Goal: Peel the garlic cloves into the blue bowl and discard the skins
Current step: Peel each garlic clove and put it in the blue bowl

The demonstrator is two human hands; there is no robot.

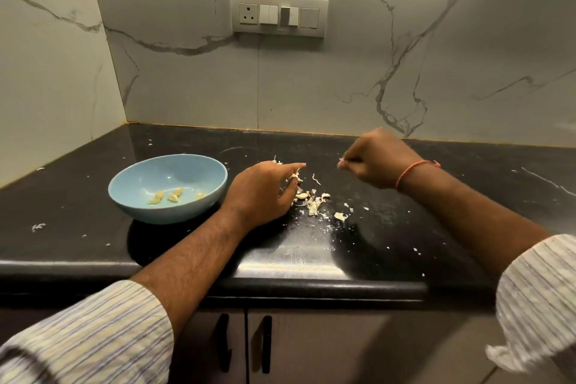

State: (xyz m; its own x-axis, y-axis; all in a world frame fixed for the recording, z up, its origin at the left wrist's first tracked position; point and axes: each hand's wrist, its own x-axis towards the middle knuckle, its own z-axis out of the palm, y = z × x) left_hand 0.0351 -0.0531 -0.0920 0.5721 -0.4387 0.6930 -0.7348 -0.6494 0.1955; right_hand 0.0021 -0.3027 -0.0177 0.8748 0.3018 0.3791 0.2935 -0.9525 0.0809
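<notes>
A blue bowl [187, 171] sits on the black counter at the left and holds several peeled garlic cloves [174, 195]. My left hand [261, 193] rests on the counter just right of the bowl, its curled fingers holding bits of garlic skin [294, 176] while the index finger points right. A clove [302, 195] lies by its fingertips, beside a loose pile of skins [314, 206]. My right hand [374, 159] is raised further right, pinching a small piece of skin [342, 161] between its fingertips.
Small skin flakes lie scattered over the black counter [405, 227]. Marble-patterned walls close in the back and left, with a switch panel [279, 14] on the back wall. Cabinet doors with black handles [265, 343] are below the counter's front edge.
</notes>
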